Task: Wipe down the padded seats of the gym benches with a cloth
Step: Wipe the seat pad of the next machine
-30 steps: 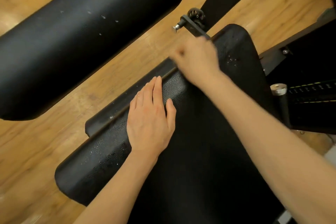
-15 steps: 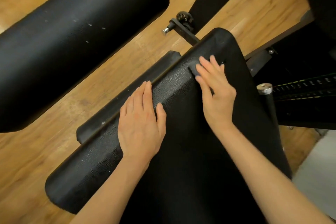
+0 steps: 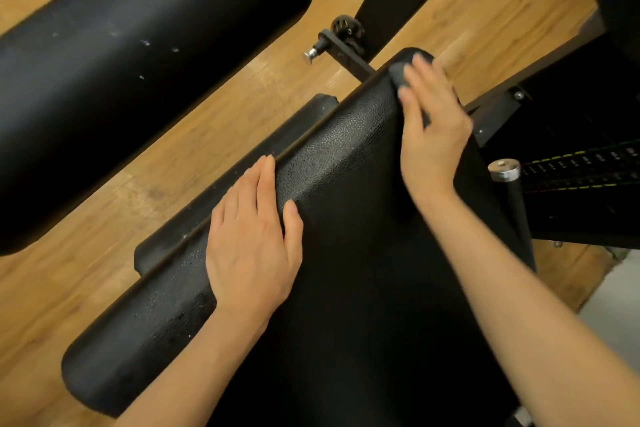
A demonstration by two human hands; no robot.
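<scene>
A black textured padded seat (image 3: 346, 156) runs from lower left to upper right across the middle of the view. My left hand (image 3: 254, 236) lies flat on its left edge with fingers together, holding nothing. My right hand (image 3: 429, 128) presses a small dark grey cloth (image 3: 398, 74) against the seat's far top corner; only a bit of cloth shows past the fingertips. A second long black pad (image 3: 138, 55) lies to the upper left.
A black adjustment knob with a metal pin (image 3: 341, 36) sticks out just beyond the seat's far end. A chrome-capped post (image 3: 504, 170) and a weight stack with coloured markings (image 3: 581, 166) stand to the right. Wooden floor (image 3: 86, 246) shows between the pads.
My right hand opened out flat over the cloth on the seat, then slid it up toward the seat's far corner. My left hand stayed in place on the left edge.
</scene>
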